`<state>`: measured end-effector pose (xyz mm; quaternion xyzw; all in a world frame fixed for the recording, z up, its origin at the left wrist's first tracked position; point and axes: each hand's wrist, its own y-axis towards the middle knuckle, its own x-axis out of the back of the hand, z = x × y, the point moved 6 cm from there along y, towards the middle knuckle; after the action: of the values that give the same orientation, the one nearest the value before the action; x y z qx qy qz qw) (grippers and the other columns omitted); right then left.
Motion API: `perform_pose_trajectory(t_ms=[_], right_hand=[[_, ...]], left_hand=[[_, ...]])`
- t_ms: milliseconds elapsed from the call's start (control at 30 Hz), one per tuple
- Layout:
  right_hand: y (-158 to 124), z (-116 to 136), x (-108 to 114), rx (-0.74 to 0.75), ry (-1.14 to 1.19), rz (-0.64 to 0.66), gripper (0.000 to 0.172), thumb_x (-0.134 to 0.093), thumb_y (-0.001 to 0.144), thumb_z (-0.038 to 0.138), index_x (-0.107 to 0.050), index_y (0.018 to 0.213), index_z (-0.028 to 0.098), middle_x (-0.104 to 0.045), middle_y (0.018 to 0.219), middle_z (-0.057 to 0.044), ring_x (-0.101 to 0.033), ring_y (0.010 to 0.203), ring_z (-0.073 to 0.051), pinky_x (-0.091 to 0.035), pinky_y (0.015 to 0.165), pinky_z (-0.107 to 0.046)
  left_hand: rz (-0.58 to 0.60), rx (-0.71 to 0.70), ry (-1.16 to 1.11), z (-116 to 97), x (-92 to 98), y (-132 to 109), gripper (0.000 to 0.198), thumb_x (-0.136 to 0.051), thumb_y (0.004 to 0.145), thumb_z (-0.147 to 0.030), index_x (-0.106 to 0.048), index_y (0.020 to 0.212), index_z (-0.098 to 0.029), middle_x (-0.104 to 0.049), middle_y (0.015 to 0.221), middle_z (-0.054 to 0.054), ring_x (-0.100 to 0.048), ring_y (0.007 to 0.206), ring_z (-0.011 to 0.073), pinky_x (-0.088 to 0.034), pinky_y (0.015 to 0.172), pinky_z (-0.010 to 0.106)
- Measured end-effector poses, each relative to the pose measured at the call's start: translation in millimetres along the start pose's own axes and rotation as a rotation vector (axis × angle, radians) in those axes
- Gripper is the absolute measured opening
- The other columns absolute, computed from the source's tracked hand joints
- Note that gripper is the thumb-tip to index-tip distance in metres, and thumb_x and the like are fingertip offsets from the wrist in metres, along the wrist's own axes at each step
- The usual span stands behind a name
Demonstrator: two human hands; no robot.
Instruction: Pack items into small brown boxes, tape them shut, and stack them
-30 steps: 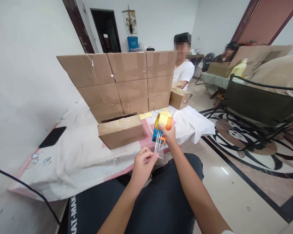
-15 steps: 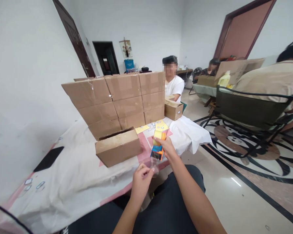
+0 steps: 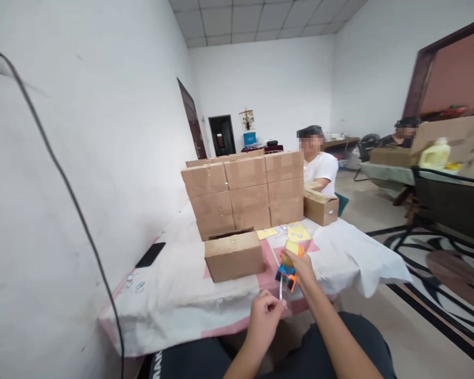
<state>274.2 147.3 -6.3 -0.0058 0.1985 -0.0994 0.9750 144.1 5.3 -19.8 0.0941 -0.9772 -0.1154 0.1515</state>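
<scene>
White tablecloth (image 3: 174,305) is lying in front. Tape dispenser (image 3: 286,270) is being gripped by the right hand (image 3: 303,264), just beyond the left hand (image 3: 265,314), which is pinching the tape strip (image 3: 281,289). One box (image 3: 235,260) is standing forward-left of the hands, with stacked boxes (image 3: 248,196) beyond.

View from head, facing forward and down; hands (image 3: 265,310) close, table (image 3: 174,297) ahead, far wall (image 3: 284,89) beyond.

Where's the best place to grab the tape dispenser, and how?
Probably around its yellow roll, from the right, like the right hand does. The tape dispenser slants with its blue end lower, and the tape strip runs from there to the left hand, so fingers up top should miss it.
</scene>
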Motion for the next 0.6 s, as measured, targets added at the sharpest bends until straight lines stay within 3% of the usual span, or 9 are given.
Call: perform_pose_trajectory(t_ms=[167, 267, 400, 600], right_hand=[[-11, 12, -9, 0.177, -0.114, 0.02, 0.013, -0.075, 0.063, 0.029, -0.072, 0.072, 0.021, -0.073, 0.07, -0.007, -0.065, 0.059, -0.026, -0.053, 0.052, -0.037], [-12, 19, -7, 0.236, -0.219, 0.024, 0.023, -0.076, 0.063, 0.037, -0.073, 0.076, 0.019, -0.074, 0.077, -0.01, -0.069, 0.07, -0.029, -0.056, 0.06, -0.039], [-9, 27, 2, 0.428, -0.443, -0.046, 0.04, -0.071, 0.067, 0.05, -0.072, 0.086, 0.016, -0.075, 0.084, -0.013, -0.071, 0.081, -0.031, -0.056, 0.075, -0.043], [-7, 34, 7, 0.626, -0.641, -0.135, 0.035, -0.07, 0.066, 0.05, -0.07, 0.078, 0.017, -0.074, 0.078, -0.014, -0.07, 0.078, -0.031, -0.054, 0.075, -0.043]], left_hand=[[-0.046, 0.071, -0.057, 7, 12.8, -2, 0.037, -0.065, 0.076, -0.043, -0.058, 0.049, -0.019, -0.047, 0.062, 0.0, -0.047, 0.066, 0.0163, -0.035, 0.067, 0.032], [-0.058, 0.084, -0.073, 9, 20.2, -6, 0.032, -0.066, 0.076, -0.04, -0.064, 0.053, -0.018, -0.05, 0.061, 0.0, -0.048, 0.066, 0.0165, -0.036, 0.068, 0.032], [-0.05, 0.086, -0.096, 3, 24.0, -9, 0.023, -0.068, 0.076, -0.032, -0.07, 0.057, -0.018, -0.052, 0.063, 0.0, -0.048, 0.067, 0.0156, -0.035, 0.067, 0.031], [-0.037, 0.118, -0.133, 9, 24.7, -10, 0.019, -0.07, 0.076, -0.031, -0.076, 0.063, -0.018, -0.054, 0.064, 0.0, -0.049, 0.068, 0.0155, -0.035, 0.067, 0.03]])
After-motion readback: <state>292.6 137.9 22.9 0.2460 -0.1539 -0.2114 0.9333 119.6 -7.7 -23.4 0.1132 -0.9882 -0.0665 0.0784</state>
